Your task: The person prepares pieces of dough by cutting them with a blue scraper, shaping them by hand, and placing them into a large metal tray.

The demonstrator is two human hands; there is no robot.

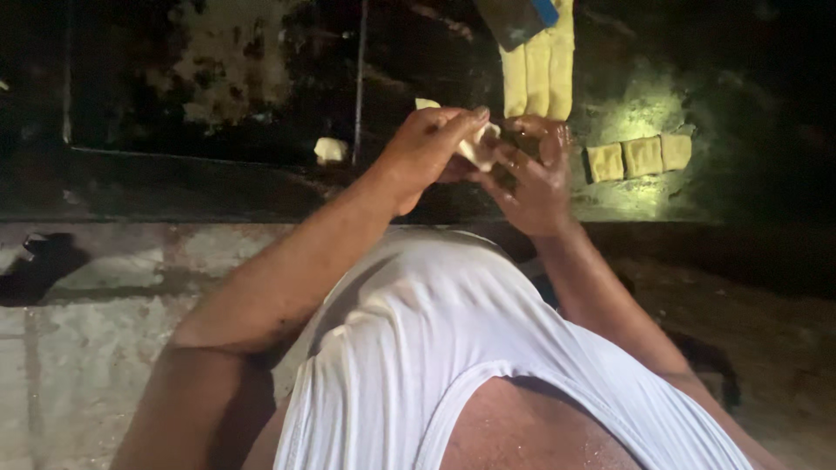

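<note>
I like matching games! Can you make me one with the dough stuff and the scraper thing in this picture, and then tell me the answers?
Things:
1. Dough piece
2. Three small dough squares
3. Long dough strips
4. Scraper

Places:
A. In a row on the dark worktop, to the right of the hands
B. At the top edge, lying over the strips
C. Held between the left hand and right hand
D. Side by side, beyond the hands

Pairs: 1-C, 2-A, 3-D, 4-B
</note>
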